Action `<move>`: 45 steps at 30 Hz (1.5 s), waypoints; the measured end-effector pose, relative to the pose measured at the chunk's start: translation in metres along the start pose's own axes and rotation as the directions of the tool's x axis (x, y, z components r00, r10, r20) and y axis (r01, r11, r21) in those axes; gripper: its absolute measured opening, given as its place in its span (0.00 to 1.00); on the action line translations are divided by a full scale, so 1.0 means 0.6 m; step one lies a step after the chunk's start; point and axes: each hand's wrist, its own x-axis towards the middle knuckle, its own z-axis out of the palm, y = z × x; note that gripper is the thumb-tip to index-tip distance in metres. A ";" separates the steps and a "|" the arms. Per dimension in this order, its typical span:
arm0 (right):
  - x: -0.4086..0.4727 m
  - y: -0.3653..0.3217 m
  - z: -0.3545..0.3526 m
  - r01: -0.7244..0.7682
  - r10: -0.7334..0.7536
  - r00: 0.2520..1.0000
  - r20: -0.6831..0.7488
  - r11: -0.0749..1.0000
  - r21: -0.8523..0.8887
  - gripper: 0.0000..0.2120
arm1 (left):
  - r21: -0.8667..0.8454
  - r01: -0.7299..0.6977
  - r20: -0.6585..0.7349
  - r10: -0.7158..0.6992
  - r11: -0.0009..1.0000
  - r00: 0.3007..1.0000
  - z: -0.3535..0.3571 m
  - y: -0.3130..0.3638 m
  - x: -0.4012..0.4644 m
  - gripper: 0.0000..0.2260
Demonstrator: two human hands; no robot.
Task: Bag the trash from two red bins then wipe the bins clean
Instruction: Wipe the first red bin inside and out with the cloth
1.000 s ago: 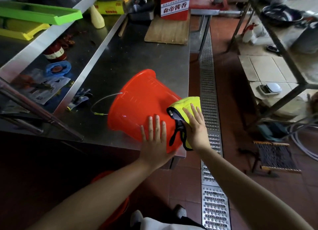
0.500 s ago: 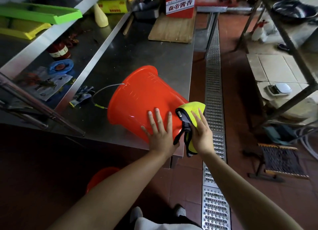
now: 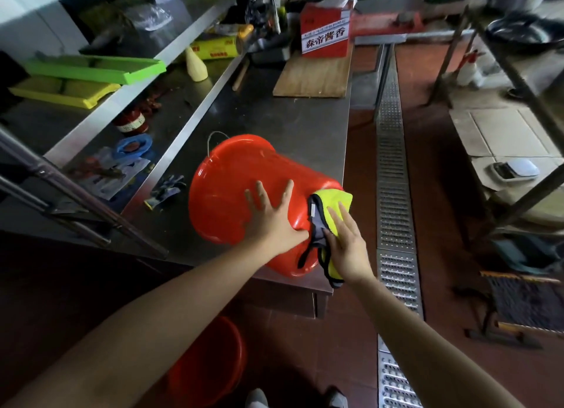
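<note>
A red bin [image 3: 232,187] lies on its side at the near right corner of the steel table [image 3: 274,123], its mouth facing away to the left and its base overhanging the edge toward me. My left hand [image 3: 271,218] rests flat on its wall with fingers spread. My right hand [image 3: 345,239] presses a yellow cloth [image 3: 334,201] with dark trim against the bin near its base. A second red bin [image 3: 213,365] stands on the floor under the table edge, partly hidden by my left arm.
Gloves [image 3: 166,189] lie on the table left of the bin. A wooden board [image 3: 314,74] with a red box [image 3: 325,32] sits at the far end. A metal floor drain grate [image 3: 393,194] runs along the right. A metal rack [image 3: 512,108] stands beyond it.
The bin has rolled slightly and sits more upright on its side. My right hand has slid the cloth down the bin's wall toward the base. My left hand has stayed flat on the bin.
</note>
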 end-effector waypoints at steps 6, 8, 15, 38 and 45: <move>0.056 -0.073 0.000 0.098 -0.092 0.994 0.056 0.988 -0.120 0.26 | -0.305 0.119 0.110 -0.089 0.945 0.990 -0.132 -0.053 0.046 0.48; 0.077 -0.097 -0.002 0.131 -0.112 0.988 0.102 0.969 -0.209 0.26 | -0.488 0.184 0.154 -0.123 0.853 0.980 -0.152 -0.082 0.048 0.43; 0.120 -0.187 0.050 0.037 0.124 0.952 0.281 0.862 -0.505 0.24 | -0.736 0.412 0.388 -0.164 0.537 0.907 -0.150 -0.213 0.041 0.32; 0.174 -0.306 0.219 -0.098 0.293 0.942 0.164 0.708 -0.700 0.25 | 0.215 -0.579 -0.256 0.617 0.787 0.744 -0.053 -0.347 -0.032 0.29; 0.202 -0.301 0.260 -0.021 0.288 0.924 0.250 0.692 -0.721 0.31 | 0.134 -0.582 -0.231 0.597 0.802 0.768 -0.015 -0.355 -0.026 0.29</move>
